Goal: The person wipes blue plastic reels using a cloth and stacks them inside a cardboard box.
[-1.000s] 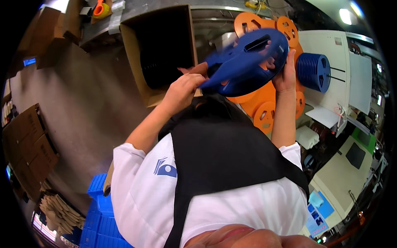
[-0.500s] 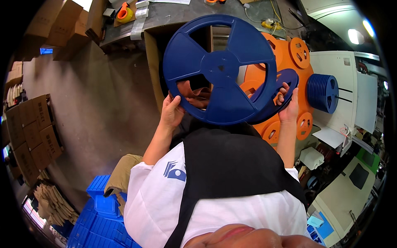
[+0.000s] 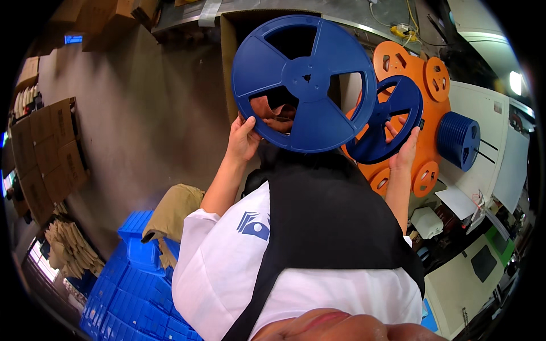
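Note:
In front of me is a large blue reel flange (image 3: 310,94) with cut-out windows, its broad face toward me. My left hand (image 3: 244,139) grips its lower left rim, thumb on the front. To its right, a second blue reel flange (image 3: 412,98) stands tilted, looking smaller and partly hidden behind the first one's edge. My right hand (image 3: 405,154) holds this second flange at its right rim, with fingers showing through a window. Behind the large flange is an open cardboard box (image 3: 228,68); brownish-red strips (image 3: 273,111) show through a lower window.
An orange machine plate (image 3: 424,119) with round orange discs stands at the right. Beside it, a stack of blue reels (image 3: 455,139) sits on rods. A grey bench (image 3: 341,14) runs along the back. Blue bins (image 3: 136,295) lie lower left, cartons (image 3: 48,153) farther left.
The second flange has swung out to the right from behind the large one, my right hand moving with it. The large flange now faces me more squarely. The whole view has shifted slightly.

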Demonstrator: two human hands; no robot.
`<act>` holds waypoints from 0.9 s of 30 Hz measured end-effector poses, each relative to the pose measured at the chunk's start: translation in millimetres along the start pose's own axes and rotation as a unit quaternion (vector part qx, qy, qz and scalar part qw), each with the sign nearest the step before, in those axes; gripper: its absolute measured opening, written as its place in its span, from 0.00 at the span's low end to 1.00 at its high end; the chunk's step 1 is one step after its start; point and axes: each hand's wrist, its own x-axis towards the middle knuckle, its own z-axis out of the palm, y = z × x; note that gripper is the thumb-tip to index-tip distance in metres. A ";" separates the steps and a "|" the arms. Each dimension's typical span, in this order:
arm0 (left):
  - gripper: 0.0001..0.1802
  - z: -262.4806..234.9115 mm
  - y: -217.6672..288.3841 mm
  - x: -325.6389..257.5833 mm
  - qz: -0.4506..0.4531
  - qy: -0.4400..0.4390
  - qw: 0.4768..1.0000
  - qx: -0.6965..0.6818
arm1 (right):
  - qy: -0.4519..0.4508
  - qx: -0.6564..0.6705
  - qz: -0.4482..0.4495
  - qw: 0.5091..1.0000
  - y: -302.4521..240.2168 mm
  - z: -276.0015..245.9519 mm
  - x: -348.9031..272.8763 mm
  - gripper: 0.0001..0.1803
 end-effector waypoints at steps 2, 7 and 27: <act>0.13 -3.3 -0.1 -1.4 0.006 0.008 1.000 0.000 | -0.005 0.014 0.005 1.000 0.1 1.1 3.9 0.26; 0.12 4.1 7.9 -7.2 0.018 0.063 0.997 0.040 | -0.003 0.047 0.032 0.998 1.1 -3.3 13.9 0.22; 0.08 -87.1 -22.8 198.2 0.124 0.216 0.724 0.643 | 0.062 0.002 0.022 0.998 16.5 -25.4 -17.9 0.24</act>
